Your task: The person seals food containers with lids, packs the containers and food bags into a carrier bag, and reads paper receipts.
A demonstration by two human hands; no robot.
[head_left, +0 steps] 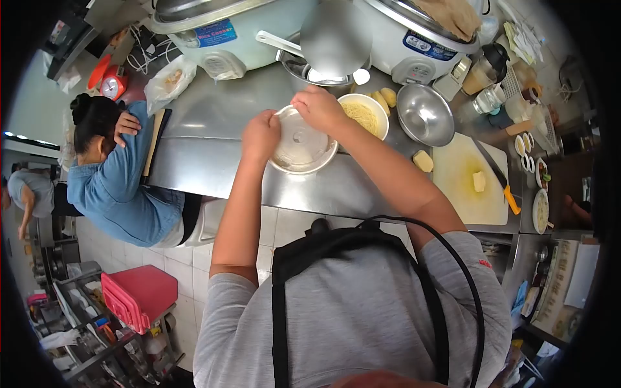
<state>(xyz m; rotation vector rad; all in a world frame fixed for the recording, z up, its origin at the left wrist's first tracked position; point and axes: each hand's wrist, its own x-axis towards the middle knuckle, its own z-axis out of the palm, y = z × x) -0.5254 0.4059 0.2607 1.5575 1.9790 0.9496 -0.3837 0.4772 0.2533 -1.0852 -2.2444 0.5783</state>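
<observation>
Clear round plastic lid, pinched at rim by bare L hand approx 10 o'clock & bare R hand at 12, is best pressed evenly onto white round bowl

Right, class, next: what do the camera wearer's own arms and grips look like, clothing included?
The left sleeve and right sleeve are short and grey; the right carries a small red marking. Forearms are bare. The left grip and right grip are ungloved hands. A black cable curves past the right shoulder. Rings are too small to tell.
</observation>
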